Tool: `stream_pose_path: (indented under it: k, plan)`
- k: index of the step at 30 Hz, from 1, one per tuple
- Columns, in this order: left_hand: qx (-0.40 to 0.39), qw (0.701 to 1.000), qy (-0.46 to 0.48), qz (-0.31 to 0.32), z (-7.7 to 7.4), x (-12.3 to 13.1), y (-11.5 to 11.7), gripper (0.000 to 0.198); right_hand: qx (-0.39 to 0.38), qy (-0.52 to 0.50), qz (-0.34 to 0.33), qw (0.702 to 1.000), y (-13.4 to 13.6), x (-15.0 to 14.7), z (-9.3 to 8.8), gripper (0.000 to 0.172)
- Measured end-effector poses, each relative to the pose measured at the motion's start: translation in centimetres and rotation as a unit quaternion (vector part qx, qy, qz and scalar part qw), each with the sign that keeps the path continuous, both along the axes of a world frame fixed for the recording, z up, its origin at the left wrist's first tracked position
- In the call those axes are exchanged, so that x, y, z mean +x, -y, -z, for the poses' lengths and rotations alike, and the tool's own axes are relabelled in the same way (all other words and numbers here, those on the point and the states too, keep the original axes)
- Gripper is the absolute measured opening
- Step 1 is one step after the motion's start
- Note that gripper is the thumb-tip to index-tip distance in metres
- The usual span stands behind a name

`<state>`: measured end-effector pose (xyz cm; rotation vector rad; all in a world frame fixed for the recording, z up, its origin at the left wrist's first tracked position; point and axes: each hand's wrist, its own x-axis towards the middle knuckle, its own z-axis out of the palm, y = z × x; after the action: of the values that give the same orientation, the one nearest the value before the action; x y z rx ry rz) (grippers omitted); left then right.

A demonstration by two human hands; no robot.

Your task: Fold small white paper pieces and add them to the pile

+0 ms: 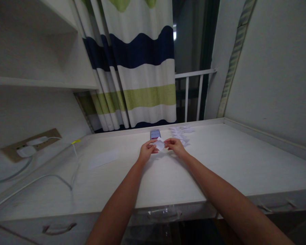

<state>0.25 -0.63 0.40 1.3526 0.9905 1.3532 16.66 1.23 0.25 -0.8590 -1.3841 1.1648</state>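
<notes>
On the white worktop (211, 166), a heap of paper pieces (179, 134) lies just beyond the right hand (176, 146), seemingly already folded; one flat paper sheet (104, 159) further left appears unworked. Fingers of the left hand (146, 151) and right hand pinch a small paper square (159, 144) between them, apparently not yet completed.

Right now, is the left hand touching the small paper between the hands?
Touching. Head view: the left hand pinches the small paper by its left edge.
</notes>
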Motion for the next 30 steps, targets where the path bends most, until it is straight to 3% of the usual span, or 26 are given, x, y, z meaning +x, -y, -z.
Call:
stream_pose_path:
  k: [3, 9, 14, 24, 30]
  plan:
    - [-0.001, 1.000, -0.001, 0.002, -0.03, -0.01, 0.02, 0.040, 0.010, 0.007, -0.001, 1.000, 0.03, 0.02, -0.03, 0.015]
    - [0.012, 1.000, -0.012, 0.016, -0.30, 0.03, 0.46, 0.044, 0.036, 0.040, -0.032, 0.998, 0.29, 0.07, -0.05, 0.027]
    - [0.004, 0.999, -0.031, 0.040, -0.28, 0.14, 0.57, 0.049, 0.028, 0.055, -0.036, 0.997, 0.09, 0.23, -0.02, 0.020]
    - [-0.002, 1.000, -0.005, 0.006, -0.44, 0.26, 0.36, 0.026, 0.029, 0.044, -0.024, 0.998, 0.11, 0.17, -0.39, 0.017]
    - [-0.014, 1.000, 0.002, -0.007, -0.48, -0.18, 0.39, 0.020, 0.027, 0.033, -0.060, 0.997, 0.38, 0.79, -0.68, 0.019]
